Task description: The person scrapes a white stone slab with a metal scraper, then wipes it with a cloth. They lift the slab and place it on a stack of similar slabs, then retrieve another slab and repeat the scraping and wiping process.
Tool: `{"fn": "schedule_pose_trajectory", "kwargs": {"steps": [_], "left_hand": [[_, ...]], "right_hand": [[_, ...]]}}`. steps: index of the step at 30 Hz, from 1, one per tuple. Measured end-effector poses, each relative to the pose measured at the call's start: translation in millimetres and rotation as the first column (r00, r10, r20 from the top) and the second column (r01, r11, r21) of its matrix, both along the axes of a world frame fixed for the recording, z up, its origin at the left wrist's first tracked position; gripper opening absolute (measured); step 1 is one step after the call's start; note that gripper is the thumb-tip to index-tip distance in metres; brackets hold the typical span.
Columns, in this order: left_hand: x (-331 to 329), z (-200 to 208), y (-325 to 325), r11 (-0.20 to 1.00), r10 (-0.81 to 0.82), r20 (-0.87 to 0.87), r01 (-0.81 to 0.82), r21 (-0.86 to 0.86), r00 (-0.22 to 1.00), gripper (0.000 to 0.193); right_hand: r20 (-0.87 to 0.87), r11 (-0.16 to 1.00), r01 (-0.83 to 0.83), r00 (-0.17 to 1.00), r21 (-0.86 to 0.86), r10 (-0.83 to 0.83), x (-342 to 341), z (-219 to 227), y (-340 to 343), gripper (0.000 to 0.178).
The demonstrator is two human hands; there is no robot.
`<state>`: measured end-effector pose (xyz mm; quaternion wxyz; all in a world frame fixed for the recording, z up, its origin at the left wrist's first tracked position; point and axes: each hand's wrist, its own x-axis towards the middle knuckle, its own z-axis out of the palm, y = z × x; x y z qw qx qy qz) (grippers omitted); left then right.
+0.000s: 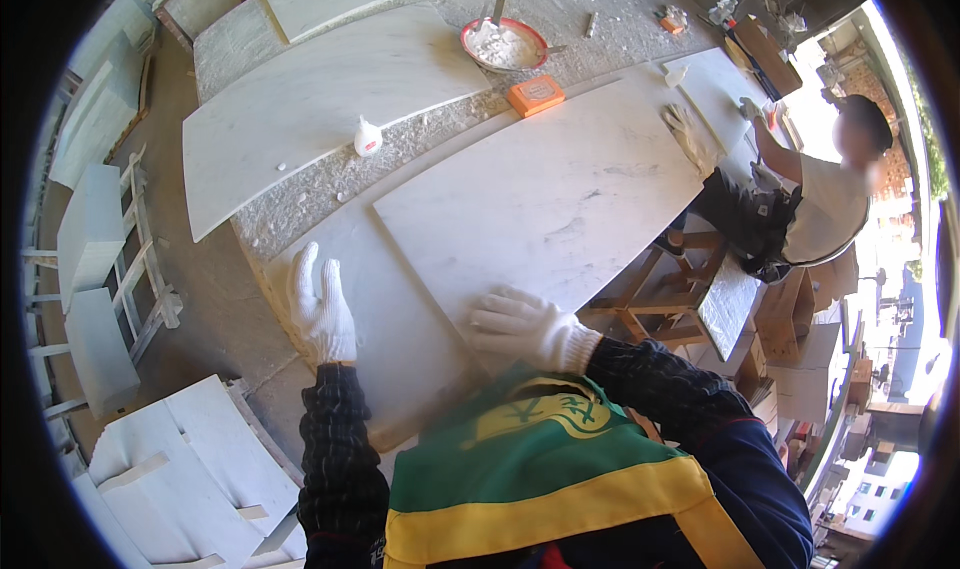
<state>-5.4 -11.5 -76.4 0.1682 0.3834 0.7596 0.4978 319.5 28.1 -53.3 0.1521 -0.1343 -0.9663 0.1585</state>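
A large white marble slab (540,204) with faint grey veins lies before me, on top of a second pale slab (365,269). My right hand (528,327), in a white knit glove, rests flat near the upper slab's close corner, fingers stretched out. Nothing is held in it. On the other side, my left hand (322,307), gloved the same way, is raised at the lower slab's left edge with its fingers apart and nothing in them. Whether it touches that slab I cannot tell. An orange box (535,96) sits by the upper slab's far edge.
Beyond lie another marble slab (320,99), a white squeeze bottle (367,137) and a red-rimmed bowl (503,45) of white paste with a scraper. A co-worker (815,184) sits at the right beside a pair of gloves (690,137). Stacked slabs (185,474) stand at lower left.
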Motion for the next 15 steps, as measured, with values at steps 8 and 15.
{"fn": "schedule_pose_trajectory", "kwargs": {"steps": [8,15], "left_hand": [[-18.9,15.2,3.6,0.996,-0.074,0.228,0.084,-0.034,0.971,0.046],[25.3,53.5,-46.3,0.977,-0.058,-0.491,-0.050,-0.205,0.869,0.047]], "right_hand": [[0.021,0.807,0.547,0.825,0.224,-0.565,169.5,-31.2,29.0,0.052],[0.162,0.200,0.974,0.216,-0.110,-0.963,323.9,-66.0,106.5,0.055]]}}
